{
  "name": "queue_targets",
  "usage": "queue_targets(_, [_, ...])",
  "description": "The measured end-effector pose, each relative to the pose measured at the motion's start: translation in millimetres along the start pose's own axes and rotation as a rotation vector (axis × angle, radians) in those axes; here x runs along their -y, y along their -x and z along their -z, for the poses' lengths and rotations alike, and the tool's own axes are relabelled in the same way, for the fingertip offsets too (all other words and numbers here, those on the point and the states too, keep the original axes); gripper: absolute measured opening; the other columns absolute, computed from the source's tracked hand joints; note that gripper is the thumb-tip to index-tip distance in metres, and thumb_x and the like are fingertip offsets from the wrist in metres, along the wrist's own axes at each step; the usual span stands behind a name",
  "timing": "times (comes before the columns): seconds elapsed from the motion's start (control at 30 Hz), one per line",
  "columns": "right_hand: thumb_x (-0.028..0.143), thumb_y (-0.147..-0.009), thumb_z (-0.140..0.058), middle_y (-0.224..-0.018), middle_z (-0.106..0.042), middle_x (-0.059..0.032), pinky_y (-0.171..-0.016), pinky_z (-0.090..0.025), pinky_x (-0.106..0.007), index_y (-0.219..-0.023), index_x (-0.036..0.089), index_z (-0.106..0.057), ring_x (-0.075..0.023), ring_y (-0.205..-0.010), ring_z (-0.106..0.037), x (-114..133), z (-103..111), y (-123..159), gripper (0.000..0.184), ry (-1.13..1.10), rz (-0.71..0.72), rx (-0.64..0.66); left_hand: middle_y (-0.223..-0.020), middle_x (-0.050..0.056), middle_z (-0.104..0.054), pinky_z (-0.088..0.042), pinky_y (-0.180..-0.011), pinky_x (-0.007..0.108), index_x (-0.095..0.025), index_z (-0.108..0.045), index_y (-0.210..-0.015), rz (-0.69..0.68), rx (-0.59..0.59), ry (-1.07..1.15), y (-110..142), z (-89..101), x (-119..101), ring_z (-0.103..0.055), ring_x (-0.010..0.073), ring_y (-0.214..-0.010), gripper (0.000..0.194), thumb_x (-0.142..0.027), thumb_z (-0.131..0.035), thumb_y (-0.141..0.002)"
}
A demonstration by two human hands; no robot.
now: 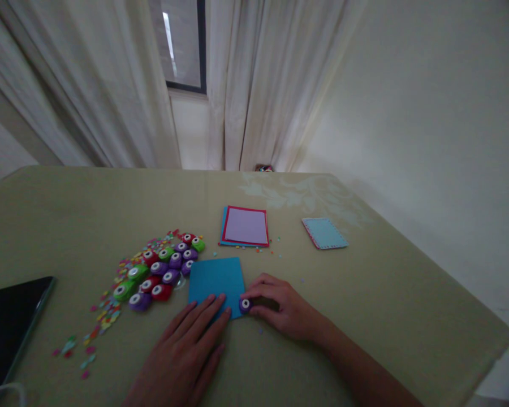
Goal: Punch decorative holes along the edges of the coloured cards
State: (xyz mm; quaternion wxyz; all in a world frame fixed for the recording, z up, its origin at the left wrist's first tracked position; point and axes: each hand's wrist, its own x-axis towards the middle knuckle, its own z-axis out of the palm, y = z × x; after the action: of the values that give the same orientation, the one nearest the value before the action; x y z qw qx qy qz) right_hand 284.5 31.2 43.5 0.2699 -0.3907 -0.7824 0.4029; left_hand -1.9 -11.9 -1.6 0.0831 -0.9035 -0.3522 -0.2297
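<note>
A square sheet of blue paper (216, 278) lies on the table in front of me. My left hand (190, 345) rests on its lower part, fingers stretched out and pressing it flat. At the sheet's lower right edge sits a small purple craft punch (245, 305) with a round white top. My right hand (275, 302) pinches that punch between thumb and fingers. Whether the paper's edge is inside the punch's slot cannot be made out. Left of the sheet stands a cluster of similar punches (169, 276) in purple, red and green.
Colourful paper confetti (123, 271) is strewn around the punches. Behind the blue sheet lies a stack of purple, red and blue paper (246, 226). A light blue card with a patterned edge (324, 233) is to its right. A dark tablet-like device (12, 322) lies at left.
</note>
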Motion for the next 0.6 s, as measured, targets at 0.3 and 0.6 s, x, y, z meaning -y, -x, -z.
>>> queue_targets(0.3, [0.026, -0.102, -0.075, -0.117, -0.072, -0.0084, -0.1, -0.054, -0.032, -0.129, 0.025, -0.079, -0.0196, -0.108, -0.07, -1.5, 1.9, 1.5, 0.027, -0.006, 0.001, 0.03, -0.17, 0.0, -0.048, -0.027, -0.132, 0.034, -0.024, -0.057, -0.158, -0.003, 0.006, -0.031, 1.8, 1.0, 0.5, -0.051, 0.0195, -0.15, 0.052, -0.037, -0.056, -0.108])
queue_targets(0.6, [0.029, -0.103, -0.074, -0.116, -0.072, -0.0089, -0.1, -0.055, -0.034, -0.129, 0.025, -0.079, -0.0205, -0.107, -0.07, -1.2, 2.2, 1.5, 0.027, -0.022, 0.009, 0.028, -0.17, 0.0, -0.046, -0.044, -0.123, 0.037, -0.024, -0.055, -0.159, -0.012, 0.032, -0.05, 0.1, 0.3, 0.7, -0.054, 0.022, -0.148, 0.054, -0.038, -0.057, -0.107])
